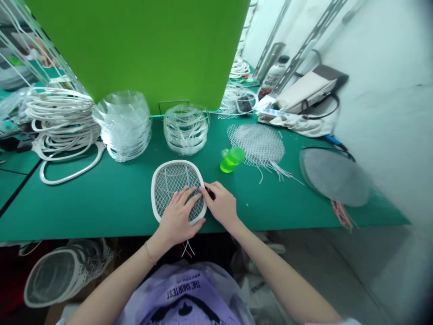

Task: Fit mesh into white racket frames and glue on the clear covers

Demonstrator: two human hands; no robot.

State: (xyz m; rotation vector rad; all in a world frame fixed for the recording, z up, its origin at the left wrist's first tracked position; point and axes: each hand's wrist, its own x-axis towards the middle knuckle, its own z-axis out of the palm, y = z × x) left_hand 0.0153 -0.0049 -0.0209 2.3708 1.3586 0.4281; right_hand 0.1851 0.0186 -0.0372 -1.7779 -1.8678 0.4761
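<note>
You are pressing your open left hand (179,218) on the white bug zapper racket (174,180) to hold it still on the green mat (101,210), and your right hand (220,204) is pinching a small black bit (210,193) at its edge.

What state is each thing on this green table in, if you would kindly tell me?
left hand: open, pressing flat on the mesh
right hand: at the frame's edge, pinching a small dark item
white racket frame: lying flat, mesh fitted, loose wires trailing
green cup: on its side
loose wire mesh: lying flat, unframed
white frames: piled in a stack
gray round pad: lying flat
</note>
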